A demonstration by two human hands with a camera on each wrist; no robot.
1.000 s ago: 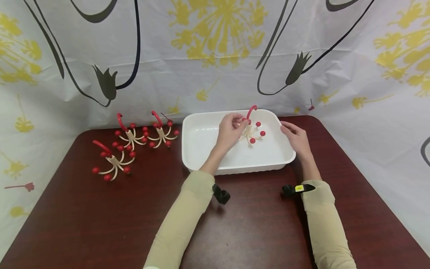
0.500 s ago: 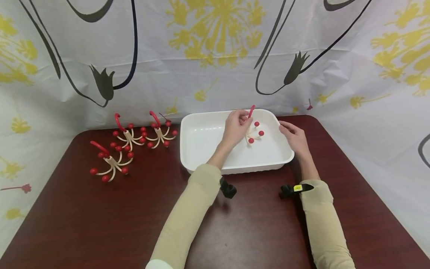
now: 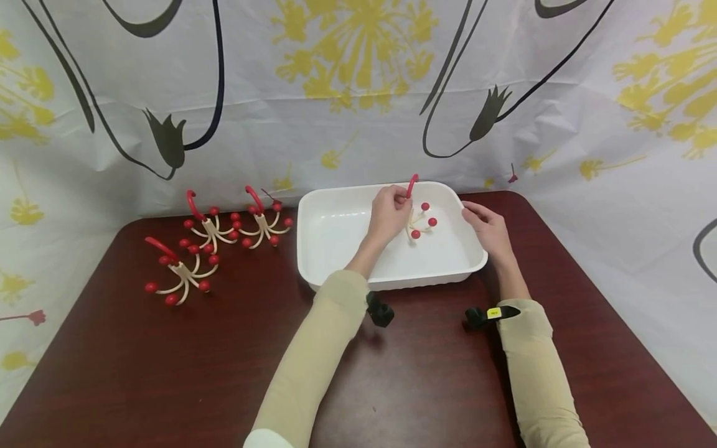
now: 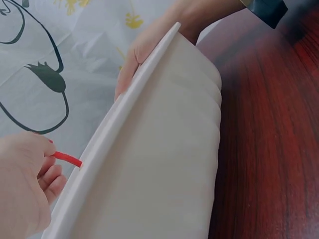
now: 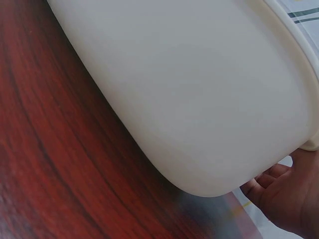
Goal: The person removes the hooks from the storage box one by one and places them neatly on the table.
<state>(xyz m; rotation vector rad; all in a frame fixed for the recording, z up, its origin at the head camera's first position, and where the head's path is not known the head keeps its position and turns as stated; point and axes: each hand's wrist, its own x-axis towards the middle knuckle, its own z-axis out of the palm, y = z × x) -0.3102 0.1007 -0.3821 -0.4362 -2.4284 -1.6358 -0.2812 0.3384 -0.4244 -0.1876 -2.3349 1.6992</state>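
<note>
In the head view my left hand (image 3: 390, 214) pinches the red hook (image 3: 411, 186) of a wooden piece with curved pale arms and red ball tips. The piece stands inside the right part of a white tray (image 3: 336, 242), its stem partly hidden by my fingers. From the left wrist, the red hook (image 4: 67, 159) comes out from my left hand (image 4: 22, 184) above the tray rim (image 4: 114, 124). My right hand (image 3: 490, 233) grips the tray's right rim. The right wrist view has that hand (image 5: 286, 194) by the tray's outer wall (image 5: 199, 99).
Three similar red-hooked pieces stand left of the tray: a front one (image 3: 183, 271), a middle one (image 3: 210, 230) and one nearest the tray (image 3: 262, 223). All rest on a dark reddish wooden table (image 3: 140, 361). A patterned white cloth (image 3: 252, 124) hangs behind.
My left hand has shifted a little right over the piece and now covers more of its stem. The red hook has turned. My right hand keeps its grip on the tray rim.
</note>
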